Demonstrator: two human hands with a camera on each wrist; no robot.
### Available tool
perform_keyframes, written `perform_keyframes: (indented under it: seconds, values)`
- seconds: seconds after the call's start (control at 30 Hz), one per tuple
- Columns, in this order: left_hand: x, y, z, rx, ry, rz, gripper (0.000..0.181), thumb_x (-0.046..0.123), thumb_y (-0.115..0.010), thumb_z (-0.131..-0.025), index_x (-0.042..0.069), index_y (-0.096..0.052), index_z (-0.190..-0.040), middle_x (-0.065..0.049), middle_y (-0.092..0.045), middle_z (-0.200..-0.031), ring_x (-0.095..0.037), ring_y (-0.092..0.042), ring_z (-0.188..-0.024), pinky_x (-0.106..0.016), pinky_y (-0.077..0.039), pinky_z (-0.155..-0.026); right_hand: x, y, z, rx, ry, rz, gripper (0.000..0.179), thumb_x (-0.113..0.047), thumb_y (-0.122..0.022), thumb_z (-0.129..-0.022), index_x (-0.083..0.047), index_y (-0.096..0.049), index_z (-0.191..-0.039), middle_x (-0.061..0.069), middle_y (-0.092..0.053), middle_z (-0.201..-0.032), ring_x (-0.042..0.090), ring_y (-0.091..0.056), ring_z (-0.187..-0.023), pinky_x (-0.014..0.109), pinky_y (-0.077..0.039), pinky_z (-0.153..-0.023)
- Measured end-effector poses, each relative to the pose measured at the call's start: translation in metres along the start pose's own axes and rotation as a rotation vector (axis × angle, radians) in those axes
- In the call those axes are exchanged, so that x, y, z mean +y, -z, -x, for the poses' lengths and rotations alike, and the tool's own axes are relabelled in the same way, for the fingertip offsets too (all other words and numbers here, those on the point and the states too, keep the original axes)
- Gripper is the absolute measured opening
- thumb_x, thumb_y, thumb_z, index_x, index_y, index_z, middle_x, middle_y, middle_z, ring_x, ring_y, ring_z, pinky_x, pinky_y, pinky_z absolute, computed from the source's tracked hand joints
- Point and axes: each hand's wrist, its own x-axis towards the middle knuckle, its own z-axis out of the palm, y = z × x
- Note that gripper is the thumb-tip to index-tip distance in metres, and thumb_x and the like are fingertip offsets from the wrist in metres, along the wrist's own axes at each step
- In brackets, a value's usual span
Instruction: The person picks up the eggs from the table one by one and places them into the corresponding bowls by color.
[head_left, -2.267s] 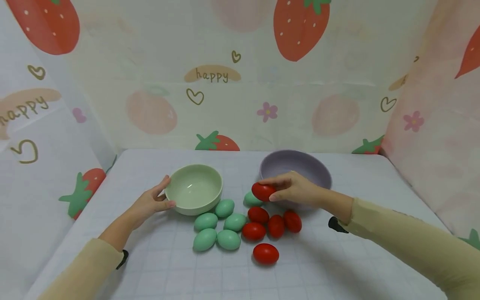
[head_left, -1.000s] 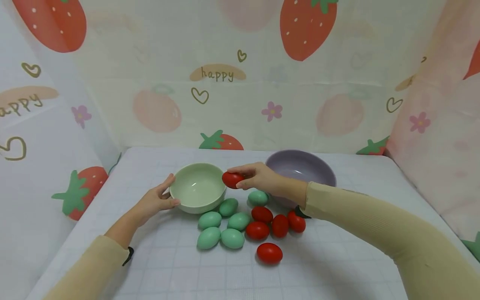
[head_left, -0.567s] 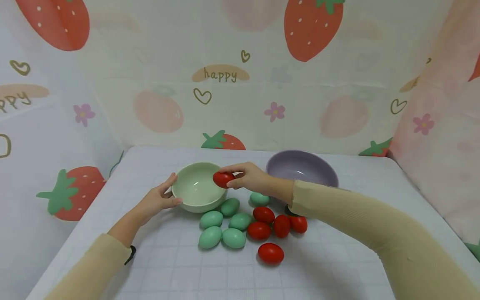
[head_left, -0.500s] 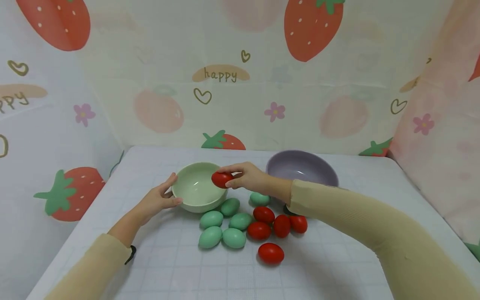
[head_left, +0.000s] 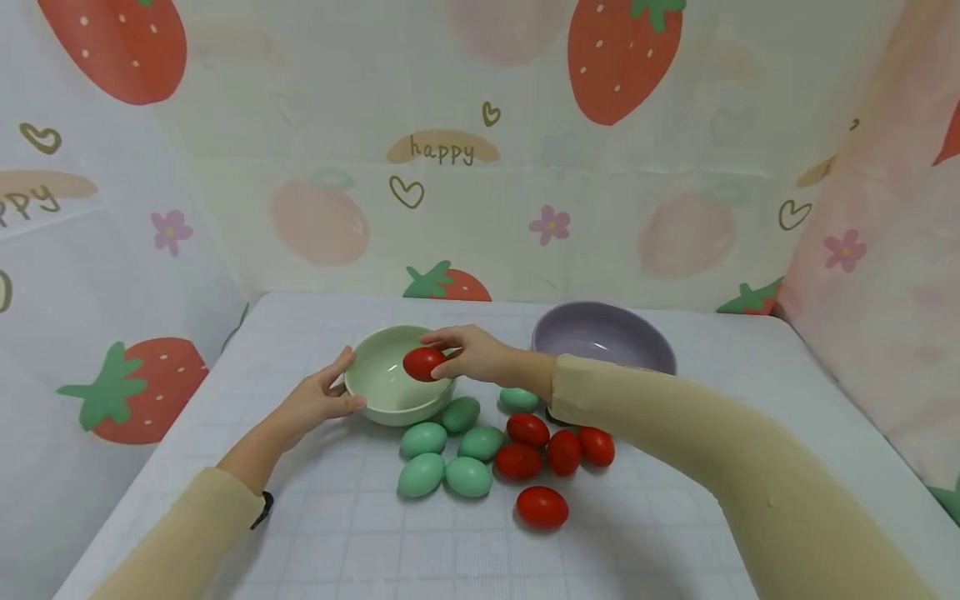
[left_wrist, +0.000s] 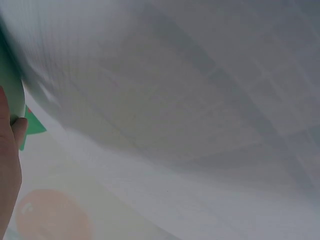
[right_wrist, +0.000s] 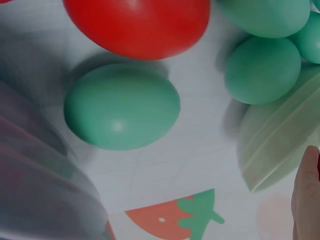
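Observation:
My right hand (head_left: 476, 357) pinches a red egg (head_left: 422, 364) between thumb and fingers, over the pale green bowl (head_left: 375, 408). In the right wrist view, only part of the hand and a sliver of red show at the right edge. My left hand (head_left: 315, 400) holds the bowl's left side, thumb at the front and fingers farther back. The left wrist view catches its fingers (left_wrist: 19, 131) against the green wall. In front of the bowl lie several mint green eggs (head_left: 422, 475), with several red eggs (head_left: 542, 507) to their right.
A purple bowl (head_left: 600, 329) stands at the back right, partly behind the right forearm. One mint green egg (right_wrist: 122, 107) lies between the two bowls. A patterned cloth backdrop (head_left: 450, 225) rises behind and beside the white table (head_left: 390, 550).
My right hand has carried the red egg leftward from near the purple bowl to over the green bowl. The left hand has stayed at the green bowl. The view has shifted slightly.

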Motion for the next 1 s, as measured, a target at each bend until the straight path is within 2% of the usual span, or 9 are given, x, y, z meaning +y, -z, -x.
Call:
perform_keyframes:
  seconds: [0.23, 0.4, 0.63, 1.0]
  values:
    - [0.002, 0.001, 0.001, -0.003, 0.009, 0.008, 0.094, 0.019, -0.071, -0.09, 0.007, -0.004, -0.156, -0.009, 0.01, -0.161, -0.043, -0.012, -0.143, -0.048, -0.031, -0.109, 0.001, -0.003, -0.011, -0.034, 0.021, 0.005, 0.046, -0.001, -0.065, -0.09, -0.002, -0.056, -0.135, 0.012, -0.06, -0.13, 0.024, -0.053, -0.116, 0.027, -0.052, -0.086]
    - [0.003, 0.001, 0.001, -0.006, 0.019, 0.016, 0.094, 0.019, -0.071, -0.09, 0.008, -0.004, -0.156, -0.009, 0.01, -0.161, -0.042, -0.012, -0.144, -0.048, -0.031, -0.109, -0.001, -0.006, -0.019, -0.06, -0.002, 0.015, 0.043, -0.002, -0.066, -0.091, -0.007, -0.06, -0.133, 0.009, -0.062, -0.126, 0.018, -0.055, -0.105, 0.025, -0.052, -0.08]
    - [0.004, 0.002, 0.001, -0.007, 0.022, 0.018, 0.094, 0.02, -0.071, -0.09, 0.007, -0.005, -0.156, -0.009, 0.01, -0.161, -0.043, -0.012, -0.144, -0.049, -0.03, -0.109, -0.002, -0.006, -0.034, -0.106, -0.016, -0.023, 0.041, 0.002, -0.061, -0.093, -0.004, -0.059, -0.134, 0.013, -0.061, -0.127, 0.019, -0.059, -0.102, 0.037, -0.054, -0.088]
    - [0.006, 0.002, 0.002, -0.013, 0.015, 0.023, 0.088, 0.013, -0.066, -0.093, 0.008, -0.005, -0.156, -0.009, 0.01, -0.161, -0.042, -0.013, -0.144, -0.049, -0.033, -0.108, 0.003, -0.016, -0.052, -0.21, -0.07, -0.035, 0.04, 0.004, -0.059, -0.094, -0.002, -0.059, -0.133, 0.012, -0.061, -0.123, 0.019, -0.058, -0.102, 0.033, -0.055, -0.085]
